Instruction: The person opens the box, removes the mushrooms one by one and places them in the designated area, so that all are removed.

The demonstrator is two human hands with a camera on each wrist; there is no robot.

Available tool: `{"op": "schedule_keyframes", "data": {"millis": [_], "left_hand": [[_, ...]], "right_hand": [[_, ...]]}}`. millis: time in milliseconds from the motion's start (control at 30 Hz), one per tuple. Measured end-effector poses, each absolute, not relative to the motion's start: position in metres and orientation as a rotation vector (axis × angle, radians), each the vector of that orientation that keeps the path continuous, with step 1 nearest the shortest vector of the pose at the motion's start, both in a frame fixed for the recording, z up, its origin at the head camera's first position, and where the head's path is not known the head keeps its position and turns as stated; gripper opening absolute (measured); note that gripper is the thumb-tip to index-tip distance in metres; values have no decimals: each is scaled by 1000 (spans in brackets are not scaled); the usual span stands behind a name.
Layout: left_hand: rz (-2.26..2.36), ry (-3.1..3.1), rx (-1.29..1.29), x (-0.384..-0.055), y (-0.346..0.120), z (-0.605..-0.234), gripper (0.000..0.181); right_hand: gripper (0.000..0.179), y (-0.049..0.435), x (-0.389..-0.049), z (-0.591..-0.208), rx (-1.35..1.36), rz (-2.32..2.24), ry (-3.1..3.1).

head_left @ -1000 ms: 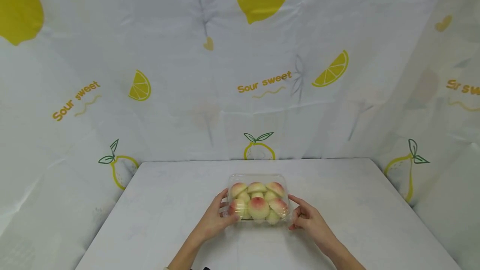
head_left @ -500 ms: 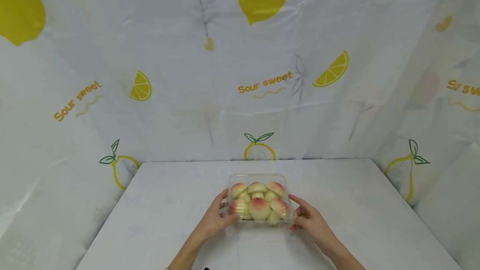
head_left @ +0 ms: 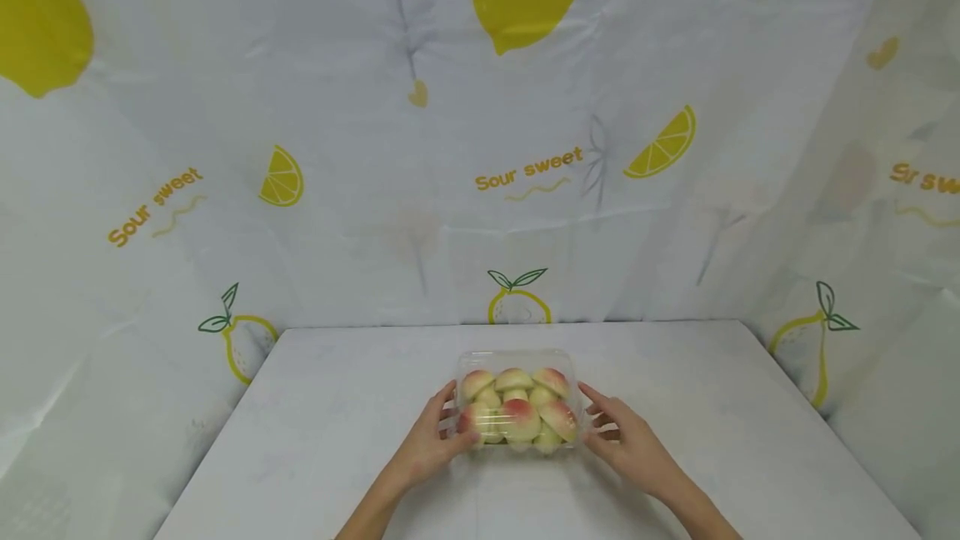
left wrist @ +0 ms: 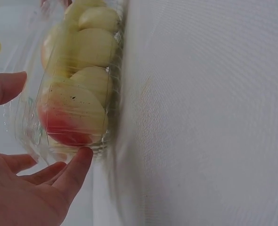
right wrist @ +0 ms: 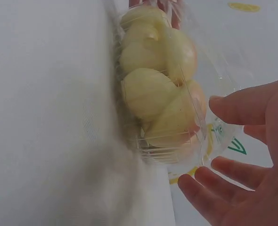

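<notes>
A clear plastic clamshell container [head_left: 517, 357] with its lid down sits on the white table, holding several pale, rounded pieces [head_left: 518, 421] blushed red on top; some look mushroom-shaped. At its left end, my left hand [head_left: 429, 444] holds the near corner, thumb in front and fingers along the side. The left wrist view shows that hand's fingertips [left wrist: 85, 154] against the container's end. My right hand [head_left: 637, 448] is spread at the right end. In the right wrist view its thumb [right wrist: 252, 103] reaches the lid's edge, while its other fingers [right wrist: 214, 188] stand a little off the side.
The white table [head_left: 337, 390] extends around the container on all sides. A white cloth [head_left: 337, 257] printed with lemons and lettering hangs behind it, and similar cloth covers both sides.
My right hand's fingers, earlier curled at the container's near right corner, have spread apart. My left hand and the container stay in place; the view tilts slightly.
</notes>
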State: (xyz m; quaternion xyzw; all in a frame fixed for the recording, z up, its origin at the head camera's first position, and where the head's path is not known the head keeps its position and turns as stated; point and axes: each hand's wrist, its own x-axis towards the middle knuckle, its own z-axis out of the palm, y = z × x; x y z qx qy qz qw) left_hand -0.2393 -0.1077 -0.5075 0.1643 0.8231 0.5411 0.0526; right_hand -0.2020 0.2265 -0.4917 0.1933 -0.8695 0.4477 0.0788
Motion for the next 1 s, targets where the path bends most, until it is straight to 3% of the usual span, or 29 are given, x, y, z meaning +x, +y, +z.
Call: {"op": "schedule_keyframes", "data": {"millis": [333,667,1000], "left_hand": [[1689,2467,492,-238,-110,-505,91],[1667,2407,412,-238,-112,-507,108],[1664,2342,425,-244,-107,-511,106]], "right_hand": [[57,221,-204,-491,742,1016,-2482],[59,221,-206,-495,731,1003,-2446],[47,220,-210,-483,741,979,-2376]]}}
